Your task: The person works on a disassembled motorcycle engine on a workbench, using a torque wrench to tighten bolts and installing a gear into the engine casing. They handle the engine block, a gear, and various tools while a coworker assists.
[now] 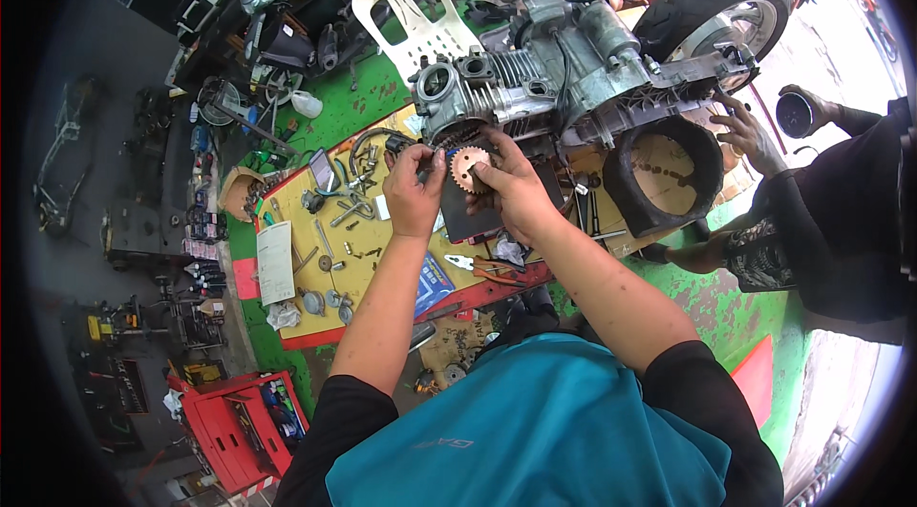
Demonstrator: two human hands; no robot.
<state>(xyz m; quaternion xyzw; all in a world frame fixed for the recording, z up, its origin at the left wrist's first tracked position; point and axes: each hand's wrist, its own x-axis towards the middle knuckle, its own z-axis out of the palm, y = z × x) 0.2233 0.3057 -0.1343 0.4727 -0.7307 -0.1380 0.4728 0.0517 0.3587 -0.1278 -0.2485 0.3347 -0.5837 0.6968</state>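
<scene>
A copper-coloured toothed sprocket (465,163) with small holes is in my right hand (516,190), the thumb lying across its face. Left of it, my left hand (415,192) is closed in a pinch, its fingertips close to the sprocket's edge. Whatever those fingertips hold, if anything, is too small to make out. Both hands are just in front of a grey metal engine (506,87) with a finned cylinder, which lies across the far side of the bench. The sprocket is nearest the engine's left end, and the fingers hide part of the opening there.
On the yellow bench top (382,259) lie pliers (484,268), a paper sheet (276,262), a phone (325,171) and several small parts. A black ring-shaped container (662,173) stands at the right, near a co-worker's hand (750,130). A white plastic chair (406,6) and a wheel (721,6) are beyond.
</scene>
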